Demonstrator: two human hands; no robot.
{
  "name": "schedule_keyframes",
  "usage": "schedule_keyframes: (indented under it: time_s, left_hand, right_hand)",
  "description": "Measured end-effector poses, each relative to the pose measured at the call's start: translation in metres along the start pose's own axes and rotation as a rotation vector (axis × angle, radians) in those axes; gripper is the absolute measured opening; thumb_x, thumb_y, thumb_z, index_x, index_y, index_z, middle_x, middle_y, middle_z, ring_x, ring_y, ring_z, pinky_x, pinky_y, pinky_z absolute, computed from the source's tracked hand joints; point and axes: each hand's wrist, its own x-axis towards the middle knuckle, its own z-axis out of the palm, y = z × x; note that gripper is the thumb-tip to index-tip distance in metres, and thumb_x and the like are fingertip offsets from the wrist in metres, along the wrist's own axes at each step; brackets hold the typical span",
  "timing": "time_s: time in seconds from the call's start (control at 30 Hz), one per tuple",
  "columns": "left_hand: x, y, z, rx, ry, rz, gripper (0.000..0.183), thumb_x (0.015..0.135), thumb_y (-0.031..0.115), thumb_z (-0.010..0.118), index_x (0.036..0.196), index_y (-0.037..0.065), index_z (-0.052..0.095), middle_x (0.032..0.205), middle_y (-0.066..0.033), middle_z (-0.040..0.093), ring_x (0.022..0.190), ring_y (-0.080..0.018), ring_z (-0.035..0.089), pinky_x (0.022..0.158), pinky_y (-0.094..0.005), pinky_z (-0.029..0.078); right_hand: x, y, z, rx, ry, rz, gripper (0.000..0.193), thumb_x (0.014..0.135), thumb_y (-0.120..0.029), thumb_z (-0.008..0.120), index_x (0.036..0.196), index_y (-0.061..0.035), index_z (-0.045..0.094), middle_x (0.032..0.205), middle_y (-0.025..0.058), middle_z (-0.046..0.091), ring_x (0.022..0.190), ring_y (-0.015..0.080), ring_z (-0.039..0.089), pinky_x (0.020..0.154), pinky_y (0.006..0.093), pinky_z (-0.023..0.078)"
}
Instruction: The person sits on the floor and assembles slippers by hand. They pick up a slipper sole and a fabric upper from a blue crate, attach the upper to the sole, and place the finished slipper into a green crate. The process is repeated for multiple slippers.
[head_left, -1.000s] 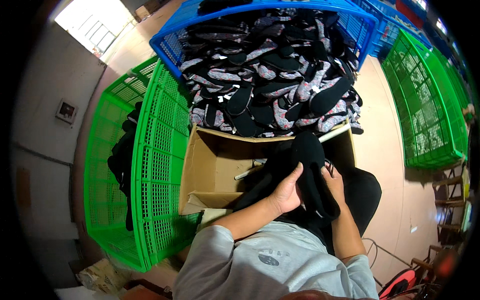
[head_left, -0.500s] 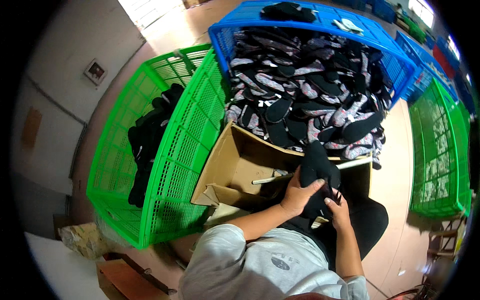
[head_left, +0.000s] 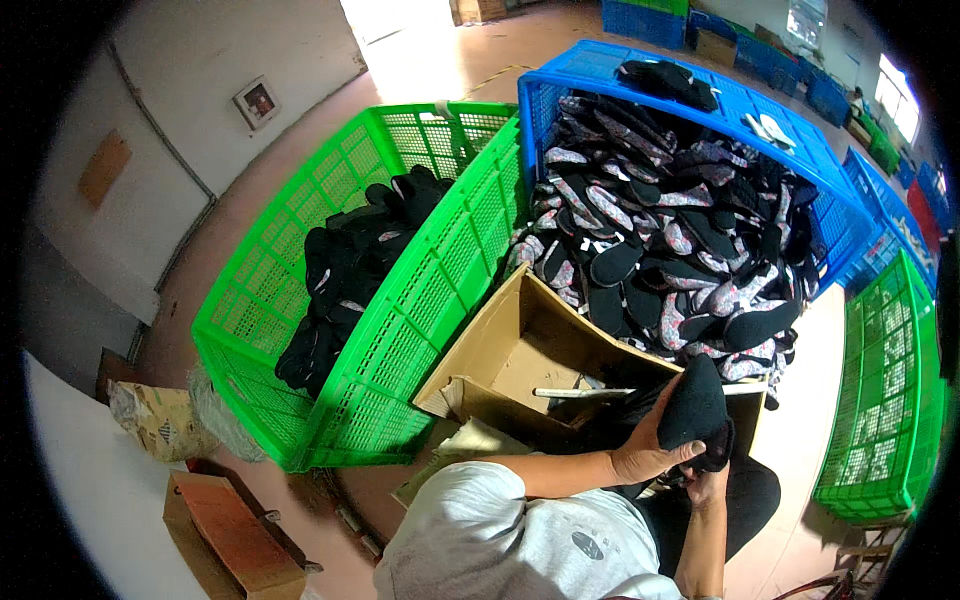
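Observation:
Above my lap, I hold a black cloth shoe (head_left: 694,402) with its rounded end up. My left hand (head_left: 646,454) grips it from the left, thumb lying across the front. Lower down, my right hand (head_left: 709,485) is closed on its bottom part, with most of those fingers hidden behind the shoe. Just beyond my hands stands an open cardboard box (head_left: 490,350) with a pale stick (head_left: 580,393) across it. Past the box, a heap of black shoes with speckled grey-and-pink fabric (head_left: 680,240) spills from a blue plastic crate (head_left: 846,225) lying on its side.
At the left, a tilted green crate (head_left: 410,300) holds a pile of black shoes (head_left: 365,260). Another green crate (head_left: 870,390) stands at the far right. On top of the blue crate lie a black item (head_left: 668,82) and white gloves (head_left: 770,130). A flattish carton (head_left: 230,535) sits at the lower left.
My view has swung left, so the scene sits further right and lower. The shoe has turned in my hands, showing a smoother rounded face. Both hands still hold it.

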Motion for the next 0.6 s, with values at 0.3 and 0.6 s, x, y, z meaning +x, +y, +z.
schedule_keyframes:
  time_s: [0.3, 0.6]
  left_hand:
    - [-0.002, 0.017, -0.059, -0.461, 0.057, -0.350, 0.051, 0.100, 0.035, 0.055, 0.142, 0.010, 0.044, 0.133, -0.0072, 0.055, 0.121, -0.0181, 0.052, 0.104, -0.0341, 0.042]
    - [-0.020, -0.001, -0.067, -0.416, -0.082, -0.689, 0.051, 0.095, 0.035, 0.064, 0.135, 0.008, 0.049, 0.122, -0.0052, 0.061, 0.107, -0.0166, 0.060, 0.080, -0.0322, 0.057]
  right_hand:
    - [0.015, -0.034, -0.041, -0.068, 0.113, -0.409, 0.022, 0.095, -0.025, 0.060, 0.101, -0.0036, 0.062, 0.092, 0.0066, 0.066, 0.081, 0.0174, 0.064, 0.075, 0.0308, 0.052]
    - [0.005, -0.041, -0.066, -0.024, 0.118, -0.307, 0.032, 0.101, -0.034, 0.050, 0.096, -0.0047, 0.060, 0.082, 0.0053, 0.063, 0.072, 0.0169, 0.062, 0.066, 0.0305, 0.052]
